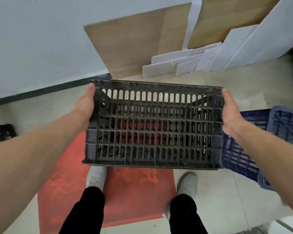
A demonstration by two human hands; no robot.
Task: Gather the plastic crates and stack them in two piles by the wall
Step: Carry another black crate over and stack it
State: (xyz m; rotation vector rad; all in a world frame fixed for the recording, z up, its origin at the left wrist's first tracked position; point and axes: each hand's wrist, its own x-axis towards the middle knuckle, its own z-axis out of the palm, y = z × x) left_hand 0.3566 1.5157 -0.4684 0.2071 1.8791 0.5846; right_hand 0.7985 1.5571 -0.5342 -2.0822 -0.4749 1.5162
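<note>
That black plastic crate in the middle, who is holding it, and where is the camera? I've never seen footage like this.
No machine here: a person wears a wide-angle camera on the head, looking down at their own arms. The left hand and right hand grip the two short ends of the black crate, held in the air above a red mat and the person's grey shoes. On the floor, a blue crate sits at the right and another black crate peeks in at the left edge. A brown board and white panels lean on the wall.
</note>
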